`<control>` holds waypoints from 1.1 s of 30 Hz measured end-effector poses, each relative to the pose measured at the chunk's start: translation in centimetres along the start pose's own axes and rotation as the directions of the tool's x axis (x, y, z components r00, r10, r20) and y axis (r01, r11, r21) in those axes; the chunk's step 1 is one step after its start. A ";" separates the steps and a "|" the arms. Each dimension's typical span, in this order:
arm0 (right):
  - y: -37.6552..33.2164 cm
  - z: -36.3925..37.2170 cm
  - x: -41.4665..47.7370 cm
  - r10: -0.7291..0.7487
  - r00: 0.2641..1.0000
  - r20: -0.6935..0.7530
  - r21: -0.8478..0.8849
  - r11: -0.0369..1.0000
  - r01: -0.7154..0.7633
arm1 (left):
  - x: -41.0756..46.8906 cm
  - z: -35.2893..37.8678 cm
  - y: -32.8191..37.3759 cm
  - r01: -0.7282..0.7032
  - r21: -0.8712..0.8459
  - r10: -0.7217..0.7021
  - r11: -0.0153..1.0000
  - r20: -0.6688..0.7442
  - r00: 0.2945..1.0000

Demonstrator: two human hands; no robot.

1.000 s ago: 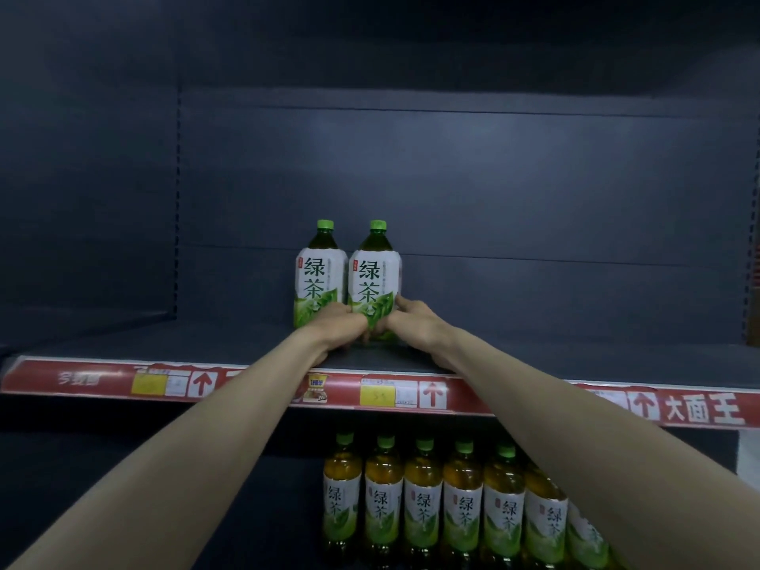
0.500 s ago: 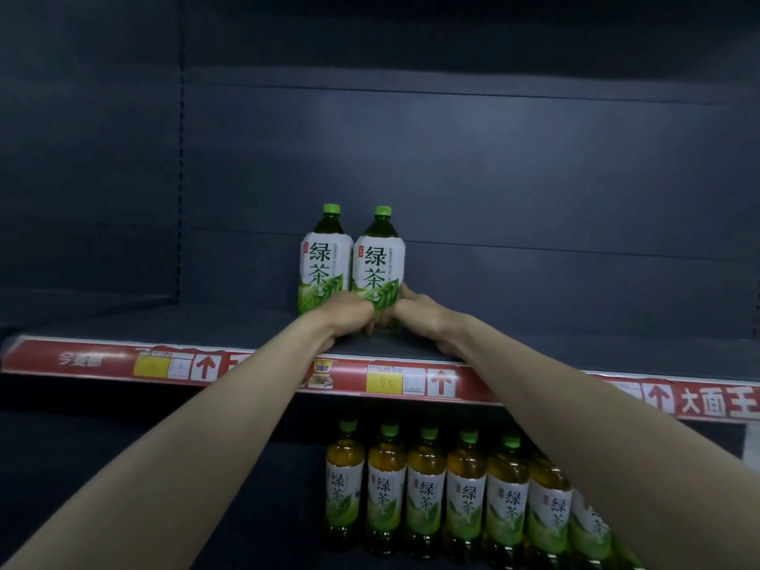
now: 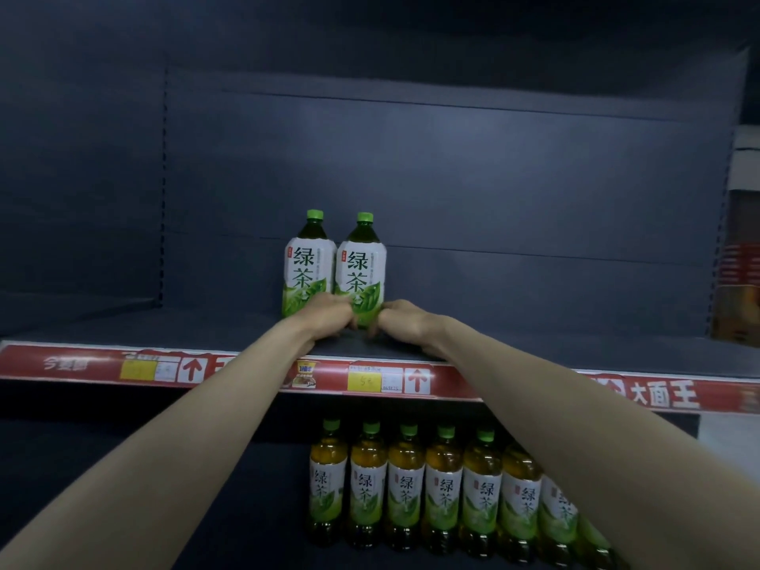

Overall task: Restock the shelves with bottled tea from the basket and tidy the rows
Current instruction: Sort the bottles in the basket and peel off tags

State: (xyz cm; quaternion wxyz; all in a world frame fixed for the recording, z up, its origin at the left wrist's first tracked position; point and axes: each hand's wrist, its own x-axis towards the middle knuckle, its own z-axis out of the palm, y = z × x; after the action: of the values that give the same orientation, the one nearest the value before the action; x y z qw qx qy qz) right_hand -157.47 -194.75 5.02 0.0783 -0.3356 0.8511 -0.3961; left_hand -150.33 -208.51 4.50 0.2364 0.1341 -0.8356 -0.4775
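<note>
seen from the head, where the left bottle [image 3: 308, 265] and right bottle [image 3: 361, 265] stand touching on the upper shelf [image 3: 534, 347], left hand [image 3: 329, 316] and right hand [image 3: 407, 322] curl round the right bottle's foot. likely full, heavy and slick: grip the body low.

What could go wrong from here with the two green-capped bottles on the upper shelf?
The left hand and right hand grip the right white-labelled plastic tea bottle only at its base, so a hard push could tip its tall top. It stands tight against the left white-labelled plastic tea bottle; a sideways nudge might topple that one on the dark shelf.
</note>
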 end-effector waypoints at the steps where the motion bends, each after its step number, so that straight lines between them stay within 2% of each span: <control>1: -0.1 -0.1 -0.4 0.009 0.999 -0.035 -0.015 1.000 -0.010 | -0.4 0.0 0.2 0.008 -0.042 -0.009 0.999 -0.028 1.000; 4: -0.1 -0.7 -2.2 -0.012 0.982 -0.187 -0.023 1.000 0.007 | -2.2 0.2 1.0 -0.022 -0.288 -0.010 0.957 -0.111 0.994; 6: 0.1 -1.1 -3.9 -0.079 0.955 -0.287 -0.047 0.997 0.069 | -4.4 0.6 1.7 -0.080 -0.387 0.028 0.918 -0.137 0.990; 10: 0.8 -1.5 -8.8 -0.171 0.893 -0.417 0.031 0.979 0.202 | -9.8 2.7 2.6 -0.161 -0.394 0.109 0.905 -0.151 0.982; 15: 3.7 -1.2 -15.7 -0.273 0.848 -0.455 0.073 0.937 0.341 | -16.3 5.7 2.0 -0.159 -0.376 0.114 0.913 -0.140 0.984; 24: 15.2 4.8 -28.3 -0.232 0.936 -0.264 0.183 0.941 0.284 | -28.8 12.8 -3.7 -0.039 -0.352 0.002 0.935 -0.105 0.994; 29: 23.2 9.7 -35.2 -0.106 0.992 -0.070 0.187 0.975 0.117 | -35.6 17.8 -10.2 0.152 -0.274 -0.173 0.950 -0.052 0.984; 33: 28.7 13.3 -39.9 -0.009 1.000 0.027 0.215 0.977 0.003 | -41.8 21.8 -15.8 0.351 -0.185 -0.338 0.918 0.103 0.936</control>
State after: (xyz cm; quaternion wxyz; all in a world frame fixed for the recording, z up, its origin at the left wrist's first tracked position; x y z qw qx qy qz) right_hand -136.39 -164.52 -30.04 0.1246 -0.3334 0.8011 -0.4812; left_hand -126.14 -181.69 -29.67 0.1321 0.2381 -0.7542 -0.5975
